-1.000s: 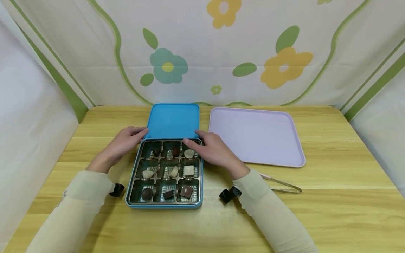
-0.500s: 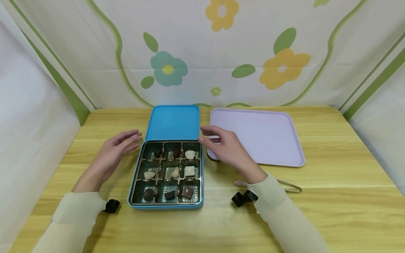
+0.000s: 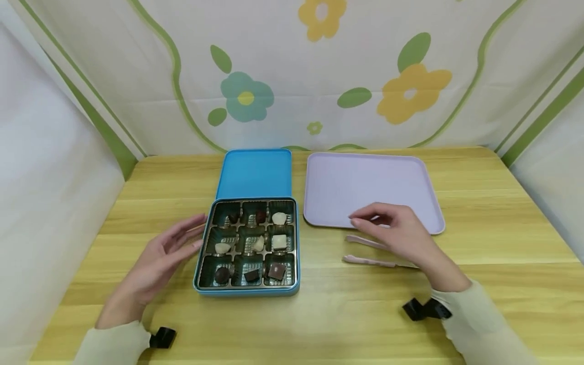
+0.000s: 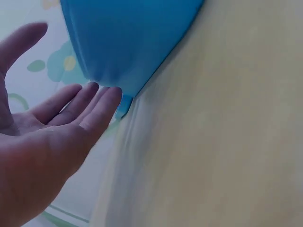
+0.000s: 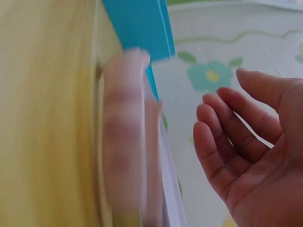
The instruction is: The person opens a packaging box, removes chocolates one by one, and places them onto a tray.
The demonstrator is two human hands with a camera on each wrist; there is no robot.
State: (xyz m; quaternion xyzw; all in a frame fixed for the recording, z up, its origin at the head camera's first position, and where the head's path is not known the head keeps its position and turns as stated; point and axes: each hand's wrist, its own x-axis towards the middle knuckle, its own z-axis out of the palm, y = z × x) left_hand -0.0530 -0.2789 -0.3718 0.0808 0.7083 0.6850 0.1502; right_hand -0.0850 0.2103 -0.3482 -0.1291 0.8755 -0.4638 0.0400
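Observation:
A blue tin box (image 3: 248,292) with a gold-brown divided insert holds several chocolates, among them a dark round one (image 3: 222,275) and a white square one (image 3: 279,242). Its blue lid (image 3: 256,175) lies behind it. At the box's left side is my left hand (image 3: 159,258), fingertips right at the wall, fingers loosely extended. My right hand (image 3: 401,233) hovers over a pair of pink-handled tongs (image 3: 368,261), fingers slightly bent and holding nothing; it covers part of their metal end. The right wrist view shows the pink handles (image 5: 124,137) blurred, apart from the fingers.
A lilac tray (image 3: 365,185) lies at the back right of the wooden table (image 3: 319,324), partly overlapped by the right hand. A floral curtain (image 3: 292,76) hangs behind the table, with white cloth at both sides.
Both hands have left the lid's corners. My right hand has moved right and toward me, to above the tongs. My left hand has come down along the box's left side.

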